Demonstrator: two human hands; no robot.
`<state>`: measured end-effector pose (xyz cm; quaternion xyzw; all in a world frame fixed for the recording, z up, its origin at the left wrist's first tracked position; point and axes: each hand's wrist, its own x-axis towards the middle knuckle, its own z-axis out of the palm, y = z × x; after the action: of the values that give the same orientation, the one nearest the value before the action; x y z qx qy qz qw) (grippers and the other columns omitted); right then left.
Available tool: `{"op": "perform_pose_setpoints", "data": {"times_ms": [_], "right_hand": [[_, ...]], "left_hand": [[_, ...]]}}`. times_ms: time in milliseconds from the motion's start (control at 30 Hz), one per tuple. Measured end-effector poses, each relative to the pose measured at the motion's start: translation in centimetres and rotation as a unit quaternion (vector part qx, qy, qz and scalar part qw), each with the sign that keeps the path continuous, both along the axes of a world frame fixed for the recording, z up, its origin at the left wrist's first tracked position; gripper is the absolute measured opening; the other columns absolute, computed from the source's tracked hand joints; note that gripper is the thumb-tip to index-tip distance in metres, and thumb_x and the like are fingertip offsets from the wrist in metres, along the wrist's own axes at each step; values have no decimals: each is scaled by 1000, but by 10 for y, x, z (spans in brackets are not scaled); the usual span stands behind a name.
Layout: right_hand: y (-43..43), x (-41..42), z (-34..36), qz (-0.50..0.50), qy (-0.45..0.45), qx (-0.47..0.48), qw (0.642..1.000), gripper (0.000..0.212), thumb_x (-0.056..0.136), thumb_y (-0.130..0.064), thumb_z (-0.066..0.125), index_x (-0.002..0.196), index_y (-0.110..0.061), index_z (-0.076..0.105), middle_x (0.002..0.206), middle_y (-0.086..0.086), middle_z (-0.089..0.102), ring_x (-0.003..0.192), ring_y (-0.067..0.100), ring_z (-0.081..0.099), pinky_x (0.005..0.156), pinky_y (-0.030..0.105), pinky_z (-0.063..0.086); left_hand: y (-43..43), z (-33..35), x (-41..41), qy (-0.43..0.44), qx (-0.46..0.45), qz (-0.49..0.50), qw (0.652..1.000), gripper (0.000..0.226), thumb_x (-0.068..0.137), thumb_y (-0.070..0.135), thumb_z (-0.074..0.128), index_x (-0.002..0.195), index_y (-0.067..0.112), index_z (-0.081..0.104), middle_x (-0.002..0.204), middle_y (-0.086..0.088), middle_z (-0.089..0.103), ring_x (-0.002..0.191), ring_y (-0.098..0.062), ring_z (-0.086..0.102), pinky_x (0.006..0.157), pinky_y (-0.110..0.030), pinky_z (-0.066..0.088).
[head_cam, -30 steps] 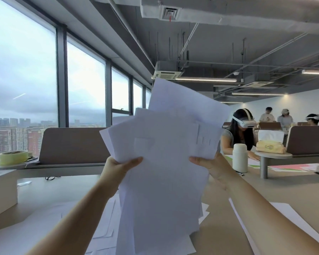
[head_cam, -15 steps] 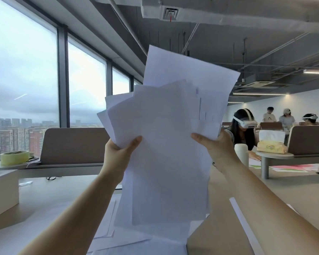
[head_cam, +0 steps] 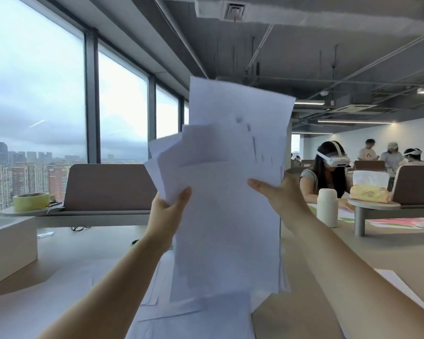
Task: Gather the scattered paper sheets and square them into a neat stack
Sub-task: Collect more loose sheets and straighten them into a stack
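Upright above the tabletop [head_cam: 316, 277], an uneven bundle of paper sheets [head_cam: 225, 216] sits between both hands. Left hand [head_cam: 168, 211] clamps its left edge, right hand [head_cam: 277, 194] its right; other sheets [head_cam: 196, 321] lie below.

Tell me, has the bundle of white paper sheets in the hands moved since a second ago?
Yes. The bundle of white paper sheets has risen: its lower edge now hangs clear above the beige tabletop, and its top edge reaches higher against the grey ceiling.
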<state>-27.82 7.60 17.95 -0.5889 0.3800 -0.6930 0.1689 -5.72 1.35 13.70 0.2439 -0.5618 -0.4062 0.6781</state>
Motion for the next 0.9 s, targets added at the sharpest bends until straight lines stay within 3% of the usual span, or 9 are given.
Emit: {"op": "perform_pose_setpoints", "data": {"times_ms": [233,433,600,767,900], "right_hand": [[-9,-12,-45,14,-28,65,997,25,74,-9,79,93,-23,71,85,-11,76,79,5,72,63,15,54],[-11,-15,-53,17,-37,79,996,27,73,-8,79,98,-12,72,91,-1,77,84,13,73,66,19,56],[-11,-12,-50,23,-33,51,998,24,73,-7,78,92,-21,71,81,-12,76,76,3,72,62,14,53],[-11,-19,-34,38,-14,70,997,21,76,-5,75,92,-18,70,92,1,76,79,14,72,72,26,57],[-13,-23,-19,13,-25,38,999,28,78,-8,74,106,-7,68,96,3,74,81,12,72,73,23,56]], "left_hand": [[-2,-34,15,-33,75,38,996,22,71,18,83,90,13,73,81,-3,77,78,-21,73,63,-28,57],[3,-41,20,-52,90,-35,994,30,64,18,85,91,10,75,86,-8,77,79,-25,74,71,-35,57],[-1,-41,13,-30,86,5,996,9,81,15,74,89,10,73,81,-7,76,80,-28,72,75,-39,58],[-4,-16,9,16,50,42,998,21,83,19,73,100,6,70,91,-9,73,84,-25,70,79,-39,57],[-2,13,4,44,17,64,997,25,85,20,71,106,6,66,89,-5,71,80,-22,69,72,-33,56]]}}
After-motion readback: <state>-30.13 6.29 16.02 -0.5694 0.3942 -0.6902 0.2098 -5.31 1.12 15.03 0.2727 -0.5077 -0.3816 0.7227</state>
